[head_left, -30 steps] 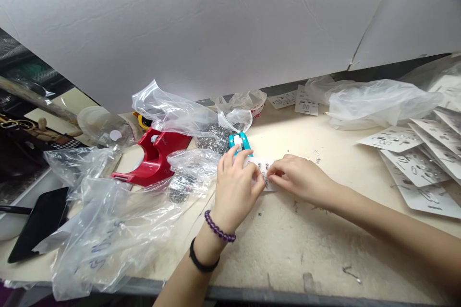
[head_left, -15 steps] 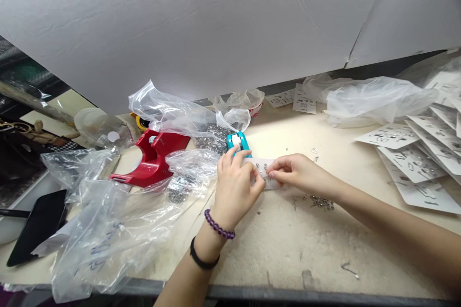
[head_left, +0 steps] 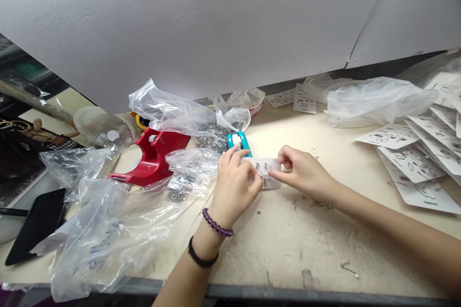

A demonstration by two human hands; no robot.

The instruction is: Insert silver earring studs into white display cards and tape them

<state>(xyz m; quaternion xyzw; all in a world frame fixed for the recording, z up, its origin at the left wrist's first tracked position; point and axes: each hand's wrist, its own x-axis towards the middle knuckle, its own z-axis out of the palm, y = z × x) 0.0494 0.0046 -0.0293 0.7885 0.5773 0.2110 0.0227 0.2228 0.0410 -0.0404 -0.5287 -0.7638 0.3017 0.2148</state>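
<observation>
Left hand is pinching a white card mid-worktop, while the right hand, shifted from the card's centre, is now gripping its right end, near a teal plastic tool.

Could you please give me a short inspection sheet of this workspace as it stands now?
Surface: scuffed cream worktop, with small loose metal pieces lying on it.
Job's things: white rectangular card carrying small metal pieces; small teal-and-white plastic device just beyond it.
Clutter: crumpled clear plastic bags, glossy red plastic stand, fanned white printed cards.
Hands: left hand, with purple beaded bracelet and black wristband, and right hand both hold the card by its edges.
Cables: nothing seen.
Surroundings: large creased white sheet hanging beyond the worktop.
</observation>
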